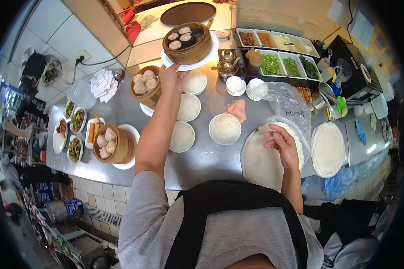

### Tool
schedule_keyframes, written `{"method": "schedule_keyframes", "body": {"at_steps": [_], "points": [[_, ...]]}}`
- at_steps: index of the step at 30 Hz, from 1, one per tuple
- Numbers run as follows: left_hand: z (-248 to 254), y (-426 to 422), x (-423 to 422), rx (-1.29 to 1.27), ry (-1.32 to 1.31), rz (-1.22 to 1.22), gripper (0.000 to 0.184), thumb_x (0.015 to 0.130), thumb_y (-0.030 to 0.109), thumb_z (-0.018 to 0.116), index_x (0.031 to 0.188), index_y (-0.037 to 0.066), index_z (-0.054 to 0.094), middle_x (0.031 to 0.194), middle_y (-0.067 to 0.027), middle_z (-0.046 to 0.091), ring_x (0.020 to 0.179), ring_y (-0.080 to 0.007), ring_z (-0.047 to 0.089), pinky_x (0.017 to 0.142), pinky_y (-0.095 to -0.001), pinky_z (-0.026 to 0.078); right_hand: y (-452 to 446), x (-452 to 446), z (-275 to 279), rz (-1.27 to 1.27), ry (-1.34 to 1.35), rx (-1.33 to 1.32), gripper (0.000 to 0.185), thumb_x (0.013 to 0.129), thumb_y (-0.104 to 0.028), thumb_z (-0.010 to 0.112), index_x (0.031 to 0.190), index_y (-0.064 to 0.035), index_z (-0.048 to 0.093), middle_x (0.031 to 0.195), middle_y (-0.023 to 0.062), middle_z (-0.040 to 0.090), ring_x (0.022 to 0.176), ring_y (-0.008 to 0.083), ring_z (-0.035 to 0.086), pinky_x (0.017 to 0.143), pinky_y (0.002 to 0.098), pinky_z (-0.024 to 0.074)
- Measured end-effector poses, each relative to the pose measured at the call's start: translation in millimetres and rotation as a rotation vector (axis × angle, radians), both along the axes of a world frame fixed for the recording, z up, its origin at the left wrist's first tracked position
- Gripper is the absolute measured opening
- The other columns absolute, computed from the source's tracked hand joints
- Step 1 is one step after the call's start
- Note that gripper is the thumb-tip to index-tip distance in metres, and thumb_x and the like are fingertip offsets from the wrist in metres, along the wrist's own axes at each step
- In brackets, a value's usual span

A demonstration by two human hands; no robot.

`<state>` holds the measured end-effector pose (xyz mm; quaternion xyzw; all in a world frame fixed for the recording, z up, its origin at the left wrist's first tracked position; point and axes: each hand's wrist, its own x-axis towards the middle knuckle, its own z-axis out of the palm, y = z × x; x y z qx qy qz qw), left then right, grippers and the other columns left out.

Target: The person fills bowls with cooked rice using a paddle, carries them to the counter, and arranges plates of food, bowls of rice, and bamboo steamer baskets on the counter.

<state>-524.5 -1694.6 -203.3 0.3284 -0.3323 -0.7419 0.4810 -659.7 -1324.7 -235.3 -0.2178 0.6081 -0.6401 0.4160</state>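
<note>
My left hand (171,80) reaches far forward, its fingers closed on the rim of a white plate (213,50). On that plate rides a bamboo steamer (195,53) with several dumplings (185,37) on a dark liner. Above a stack of round, flat dough sheets (260,157), my right hand (283,142) is raised with loosely bent fingers apart and nothing in them. Just below the left hand's plate stands a second bamboo steamer (153,97) of dumplings, partly hidden by my forearm. Bowls of white contents, such as one bowl (182,136), line the middle of the counter.
A third steamer (123,145) and small dishes of greens (77,120) stand at the left. Trays of chopped toppings (270,62) fill the back right. Clear plastic wrap (287,105) lies by the dough, with another dough stack (327,150) to its right. A round brown tray (188,14) sits beyond.
</note>
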Motion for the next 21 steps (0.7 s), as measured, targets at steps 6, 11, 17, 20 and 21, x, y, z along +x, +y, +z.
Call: {"method": "schedule_keyframes", "body": {"at_steps": [6, 11, 17, 20, 21], "points": [[-29.1, -43.6, -36.8, -0.006, -0.005, 0.132, 0.042, 0.080, -0.008, 0.041, 0.121, -0.004, 0.036, 0.114, -0.0224, 0.048, 0.087, -0.0369, 0.061, 0.067, -0.0445, 0.059, -8.7, -9.8, -24.5, 0.012, 0.163, 0.076, 0.025, 0.091, -0.012, 0.051, 0.113, -0.0034, 0.057, 0.093, 0.0062, 0.063, 0.074, 0.0118, 0.060, 0.068, 0.0252, 0.0482], [-38.4, -39.1, -35.1, -0.057, 0.004, 0.062, 0.039, 0.080, -0.009, 0.040, 0.119, -0.005, 0.037, 0.111, -0.0217, 0.050, 0.088, -0.0361, 0.061, 0.070, -0.0436, 0.059, -84.4, -0.5, -26.6, 0.161, 1.078, 0.188, 0.023, 0.081, -0.010, 0.058, 0.102, -0.0134, 0.064, 0.105, 0.0109, 0.060, 0.087, 0.0281, 0.060, 0.077, 0.0333, 0.0482], [-21.3, -11.5, -6.1, -0.039, -0.035, -0.057, 0.034, 0.081, -0.007, 0.040, 0.115, -0.004, 0.038, 0.105, -0.0200, 0.053, 0.085, -0.0336, 0.063, 0.071, -0.0427, 0.058, -141.3, -18.5, -62.9, 0.257, 1.339, -0.002, 0.020, 0.079, -0.015, 0.060, 0.099, -0.0136, 0.064, 0.103, 0.0106, 0.059, 0.088, 0.0293, 0.060, 0.075, 0.0357, 0.0488], [-13.6, 9.4, 7.1, -0.060, -0.078, -0.110, 0.032, 0.081, -0.007, 0.042, 0.113, -0.002, 0.040, 0.102, -0.0173, 0.056, 0.084, -0.0312, 0.063, 0.070, -0.0408, 0.058, -141.1, -22.1, -35.3, 0.070, 1.171, 0.094, 0.016, 0.079, -0.012, 0.060, 0.095, -0.0085, 0.063, 0.095, 0.0081, 0.059, 0.082, 0.0274, 0.061, 0.070, 0.0361, 0.0497], [-13.5, 16.2, 9.7, -0.069, -0.102, -0.121, 0.031, 0.081, -0.007, 0.042, 0.111, -0.002, 0.040, 0.101, -0.0169, 0.056, 0.084, -0.0307, 0.064, 0.069, -0.0406, 0.058, -139.6, -18.1, -17.6, 0.063, 1.173, 0.094, 0.016, 0.079, -0.012, 0.060, 0.095, -0.0085, 0.063, 0.095, 0.0081, 0.059, 0.082, 0.0274, 0.061, 0.070, 0.0361, 0.0497]]}}
